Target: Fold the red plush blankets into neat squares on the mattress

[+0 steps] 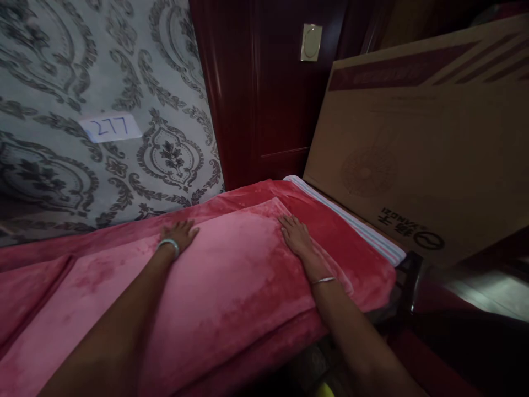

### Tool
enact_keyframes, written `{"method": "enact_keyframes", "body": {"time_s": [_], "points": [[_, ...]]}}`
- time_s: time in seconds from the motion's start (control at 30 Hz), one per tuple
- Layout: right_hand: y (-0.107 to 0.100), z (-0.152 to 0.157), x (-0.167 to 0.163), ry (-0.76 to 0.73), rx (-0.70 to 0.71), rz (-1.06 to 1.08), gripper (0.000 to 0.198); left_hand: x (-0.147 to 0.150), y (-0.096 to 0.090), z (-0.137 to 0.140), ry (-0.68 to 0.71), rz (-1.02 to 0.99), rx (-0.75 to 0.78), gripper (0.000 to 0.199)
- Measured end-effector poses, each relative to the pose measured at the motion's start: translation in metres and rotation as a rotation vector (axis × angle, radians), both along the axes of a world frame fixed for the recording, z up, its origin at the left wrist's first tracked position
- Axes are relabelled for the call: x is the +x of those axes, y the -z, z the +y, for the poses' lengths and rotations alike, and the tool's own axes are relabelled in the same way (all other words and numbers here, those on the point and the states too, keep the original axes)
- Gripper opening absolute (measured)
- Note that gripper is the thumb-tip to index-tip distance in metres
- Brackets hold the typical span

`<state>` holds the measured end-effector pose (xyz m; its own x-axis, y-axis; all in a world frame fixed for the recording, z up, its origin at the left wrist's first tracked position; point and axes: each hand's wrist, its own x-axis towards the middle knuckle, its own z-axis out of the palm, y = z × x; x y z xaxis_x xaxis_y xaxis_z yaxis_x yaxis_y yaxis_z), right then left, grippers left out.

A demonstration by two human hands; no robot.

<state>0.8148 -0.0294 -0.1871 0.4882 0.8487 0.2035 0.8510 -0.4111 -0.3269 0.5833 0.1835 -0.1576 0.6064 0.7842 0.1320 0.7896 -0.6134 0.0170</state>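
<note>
As left hand (179,232) and right hand (295,234) lie spread at eleven and one o'clock, the plush blanket (231,264) seems folded, unsquared.

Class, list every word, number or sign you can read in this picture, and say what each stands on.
"277": handwritten on the white paper on the patterned wall.
"扬子": upside down on the cardboard box.
"YANGZI", as it appears: beside those characters, also upside down.
Lettering in the box's dark red band: too blurred to read.
Faint lines below it: also unreadable.
</note>
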Motion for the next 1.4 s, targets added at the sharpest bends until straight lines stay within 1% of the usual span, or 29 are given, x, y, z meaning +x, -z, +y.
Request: {"method": "enact_keyframes", "body": {"time_s": [0.1,0.27,0.33,0.4,0.43,0.47,0.53,0.6,0.67,0.8,0.87,0.93,1.0,1.07,1.13,1.2,1.3,1.33,1.4], "points": [[-0.001,0.001,-0.001,0.008,0.013,0.015,0.051,0.030,0.000,-0.013,0.090,-0.021,0.000,0.053],[0.002,0.004,0.001,0.028,0.066,0.048,0.053,0.061,-0.005,-0.025,0.230,-0.057,0.015,0.058],[0.004,0.005,0.002,0.036,0.074,0.067,0.053,0.077,-0.007,-0.031,0.356,-0.052,-0.005,0.059],[0.005,0.006,0.004,0.040,0.080,0.070,0.053,0.102,-0.007,-0.041,0.484,-0.008,-0.049,0.059],[0.006,0.006,0.005,0.041,0.083,0.068,0.053,0.116,-0.005,-0.045,0.521,0.024,-0.073,0.059],[0.007,0.007,0.005,0.042,0.084,0.067,0.053,0.129,-0.003,-0.049,0.531,0.053,-0.092,0.059],[0.008,0.008,0.007,0.041,0.079,0.067,0.054,0.151,0.002,-0.051,0.503,0.089,-0.112,0.060],[0.008,0.008,0.007,0.036,0.074,0.067,0.053,0.165,0.006,-0.046,0.481,0.103,-0.122,0.061],[0.007,0.008,0.007,0.035,0.079,0.064,0.053,0.170,0.006,-0.033,0.455,0.121,-0.139,0.062],[0.004,0.007,0.007,0.039,0.077,0.076,0.053,0.170,-0.008,-0.009,0.343,0.159,-0.192,0.064],[0.003,0.006,0.007,0.038,0.071,0.084,0.053,0.165,-0.018,-0.008,0.267,0.154,-0.195,0.067],[0.004,0.006,0.007,0.040,0.075,0.089,0.053,0.155,-0.026,-0.016,0.222,0.129,-0.170,0.069],[0.005,0.006,0.006,0.040,0.079,0.097,0.053,0.137,-0.032,-0.032,0.265,0.099,-0.132,0.069],[0.004,0.006,0.006,0.039,0.083,0.112,0.053,0.114,-0.035,-0.051,0.371,0.084,-0.102,0.066],[0.000,0.006,0.007,0.041,0.112,0.163,0.052,0.092,-0.037,-0.071,0.469,0.085,-0.096,0.065],[-0.008,0.005,0.013,0.053,0.156,0.226,0.050,0.076,-0.037,-0.092,0.524,0.085,-0.100,0.064],[-0.020,-0.004,0.025,0.077,0.222,0.274,0.051,0.070,-0.032,-0.128,0.591,0.077,-0.108,0.063],[-0.021,-0.011,0.028,0.083,0.274,0.294,0.053,0.072,-0.029,-0.141,0.611,0.075,-0.114,0.064],[-0.017,-0.027,0.030,0.099,0.440,0.374,0.055,0.082,-0.020,-0.169,0.644,0.069,-0.135,0.066]]}}
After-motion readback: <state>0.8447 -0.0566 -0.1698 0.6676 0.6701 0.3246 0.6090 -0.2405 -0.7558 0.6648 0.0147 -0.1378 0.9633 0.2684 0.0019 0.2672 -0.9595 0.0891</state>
